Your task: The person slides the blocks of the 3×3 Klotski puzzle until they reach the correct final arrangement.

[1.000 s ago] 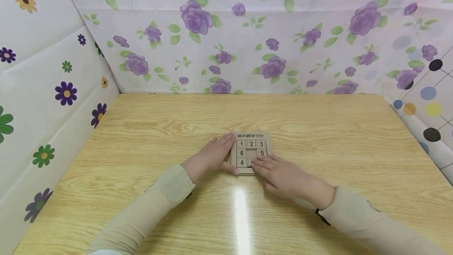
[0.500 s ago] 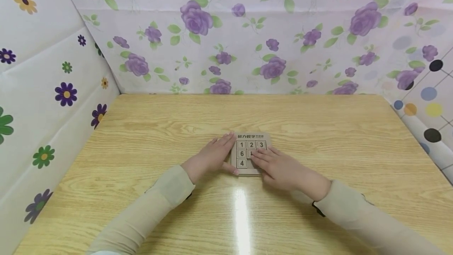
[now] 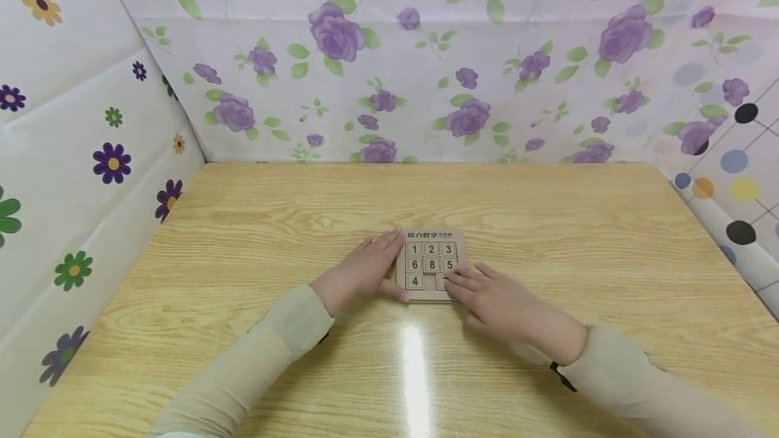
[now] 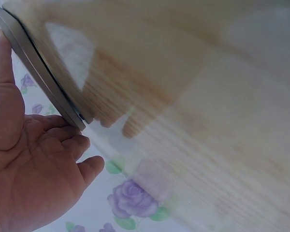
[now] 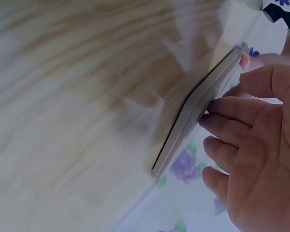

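A flat sliding number puzzle [image 3: 431, 296] lies on the wooden table, with printed characters along its far rim. Rows 1 2 3 and 6 8 5 show; tile 4 [image 3: 415, 281] sits at the near left, a gap beside it. My left hand [image 3: 365, 268] steadies the left edge, fingers straight along it and thumb at the near corner. My right hand [image 3: 502, 304] touches the near-right tile [image 3: 441, 282] with extended fingertips, covering most of its number; that tile stands slightly into the gap. The wrist views show the puzzle's edge [image 4: 43, 77] side-on, numbers hidden.
The wooden table [image 3: 274, 222] stretches around the puzzle on all sides. A floral sheet [image 3: 389, 73] hangs behind its far edge, with patterned sheets at left [image 3: 73, 154] and right. A bright light reflection [image 3: 416, 370] lies on the near tabletop.
Tile 8 has gone from the near-middle slot up into the centre. My right hand moved up with it, then back toward the near right. The left hand stays in place.
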A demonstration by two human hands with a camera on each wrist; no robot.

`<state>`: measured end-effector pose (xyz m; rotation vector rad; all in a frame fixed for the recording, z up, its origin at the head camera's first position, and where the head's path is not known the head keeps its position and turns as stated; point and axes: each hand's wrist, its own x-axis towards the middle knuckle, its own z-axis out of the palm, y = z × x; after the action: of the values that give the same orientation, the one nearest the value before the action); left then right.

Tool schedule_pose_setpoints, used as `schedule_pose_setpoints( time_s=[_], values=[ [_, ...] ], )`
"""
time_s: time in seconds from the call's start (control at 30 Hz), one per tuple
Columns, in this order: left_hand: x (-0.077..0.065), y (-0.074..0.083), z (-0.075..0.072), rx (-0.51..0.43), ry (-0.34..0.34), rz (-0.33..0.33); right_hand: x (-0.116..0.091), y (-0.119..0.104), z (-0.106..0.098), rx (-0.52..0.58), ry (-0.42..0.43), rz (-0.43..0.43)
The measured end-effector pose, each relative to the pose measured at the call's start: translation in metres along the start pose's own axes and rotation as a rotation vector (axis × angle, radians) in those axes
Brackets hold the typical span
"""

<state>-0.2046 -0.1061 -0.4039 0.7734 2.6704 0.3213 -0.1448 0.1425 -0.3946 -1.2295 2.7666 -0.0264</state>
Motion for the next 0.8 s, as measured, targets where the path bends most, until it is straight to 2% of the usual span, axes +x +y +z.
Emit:
schedule_pose_setpoints(
  time_s=[0.33,0.43,0.63,0.8],
  values=[
    [-0.001,0.000,-0.001,-0.008,0.004,0.004,0.013,-0.012,0.003,0.032,-0.032,0.020],
    [-0.002,0.001,-0.002,-0.006,0.006,0.003,0.013,-0.009,0.002,0.049,-0.027,0.029],
    [-0.001,0.001,-0.001,0.005,0.012,0.007,0.013,0.006,0.005,0.034,0.043,0.069],
    [0.000,0.000,0.000,0.010,0.006,0.010,0.008,0.011,0.008,0.018,0.032,0.073]
  ],
)
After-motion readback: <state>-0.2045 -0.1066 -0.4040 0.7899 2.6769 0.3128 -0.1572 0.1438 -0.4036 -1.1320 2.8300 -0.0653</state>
